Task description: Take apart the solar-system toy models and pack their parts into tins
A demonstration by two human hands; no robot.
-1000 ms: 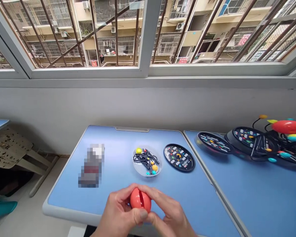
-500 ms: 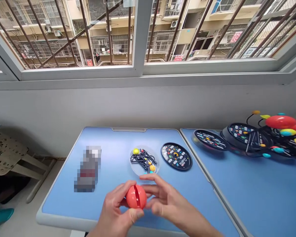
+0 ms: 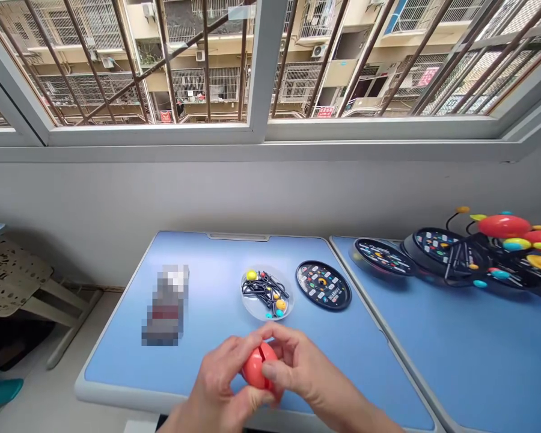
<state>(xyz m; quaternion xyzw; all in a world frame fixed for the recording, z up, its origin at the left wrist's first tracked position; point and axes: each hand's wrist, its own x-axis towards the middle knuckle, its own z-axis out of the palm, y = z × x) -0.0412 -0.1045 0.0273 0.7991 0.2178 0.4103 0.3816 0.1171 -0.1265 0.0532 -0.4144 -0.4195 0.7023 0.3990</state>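
- Red slotted ball (image 3: 253, 368) is sitting between the two hands, above the near edge of the blue surface (image 3: 216, 328).
- Left hand (image 3: 223, 382) is holding the ball from its left side; its fingers are curling over the top and its thumb is pressing from below, pinching the ball.
- Right hand (image 3: 300, 367) is gripping the right side; its thumb is lying across the front beside the slot, and its fingers are bending behind, their tips partly hidden.
- Clear plastic bowl (image 3: 251, 308) is standing just beyond the hands, containing black rods (image 3: 264, 293), a yellow ball (image 3: 251, 275) and an orange ball (image 3: 280, 305).
- Black printed round lid (image 3: 323, 285) is lying to the bowl's right, near but apart.
- Pixelated item (image 3: 165, 310) is lying to the left, its identity unreadable.
- Black-topped round container (image 3: 383, 257) and red ovals (image 3: 504, 227) are occupying the adjoining surface (image 3: 460, 355).
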